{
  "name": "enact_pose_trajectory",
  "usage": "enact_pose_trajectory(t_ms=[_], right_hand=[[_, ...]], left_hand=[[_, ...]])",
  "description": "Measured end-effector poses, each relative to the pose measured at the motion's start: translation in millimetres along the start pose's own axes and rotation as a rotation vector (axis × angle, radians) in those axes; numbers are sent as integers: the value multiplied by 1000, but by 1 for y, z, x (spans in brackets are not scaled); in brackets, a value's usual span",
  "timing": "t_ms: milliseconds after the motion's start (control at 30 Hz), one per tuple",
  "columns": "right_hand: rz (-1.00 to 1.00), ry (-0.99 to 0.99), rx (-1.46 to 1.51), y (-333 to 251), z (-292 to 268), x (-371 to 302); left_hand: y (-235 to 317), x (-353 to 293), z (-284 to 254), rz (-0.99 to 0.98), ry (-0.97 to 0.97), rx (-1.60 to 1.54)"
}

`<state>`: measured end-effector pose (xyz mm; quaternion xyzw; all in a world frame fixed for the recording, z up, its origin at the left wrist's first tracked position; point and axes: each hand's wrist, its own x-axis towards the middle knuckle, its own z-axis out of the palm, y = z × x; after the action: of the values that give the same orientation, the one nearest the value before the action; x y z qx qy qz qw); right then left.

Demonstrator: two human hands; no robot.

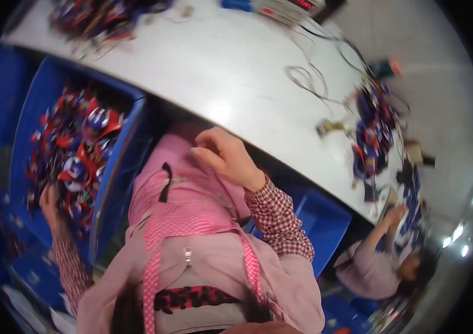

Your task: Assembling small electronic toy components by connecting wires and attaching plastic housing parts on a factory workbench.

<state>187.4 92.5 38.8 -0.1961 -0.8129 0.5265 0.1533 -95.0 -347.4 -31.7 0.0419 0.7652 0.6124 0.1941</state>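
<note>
Watching remotely, I find a blue bin at nine o'clock, heaped with red-and-purple parts. The left hand is down among them, toward eight o'clock; blur means I cannot tell whether it grips one. At dial centre, the right hand hangs above the pink apron, loosely half-curled, gripping nothing.

Left arm stretched out to the person's left side, left hand low with its fingertips difficult to see, right forearm bent inward, right hand over the lap, fingers loosely curved, thumb a little apart.
</note>
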Motion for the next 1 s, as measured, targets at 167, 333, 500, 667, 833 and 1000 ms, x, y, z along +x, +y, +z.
enact_pose_trajectory(t_ms=[167,333,500,667,833,1000], right_hand=[[78,271,216,2,-82,-56],[143,698,386,22,-146,-116],[305,1093,151,63,-213,-197],[370,1398,-152,117,-307,-244],[748,1113,-760,179,-342,-249],[809,1028,-369,148,-329,-241]], left_hand=[[117,-4,124,429,57,507],[186,-25,378,378,-890,255],[236,-124,599,1032,-1622,167],[203,-242,744,1378,-1473,470],[175,-291,780,1040,-1296,601],[163,-296,790,1098,-1186,742]])
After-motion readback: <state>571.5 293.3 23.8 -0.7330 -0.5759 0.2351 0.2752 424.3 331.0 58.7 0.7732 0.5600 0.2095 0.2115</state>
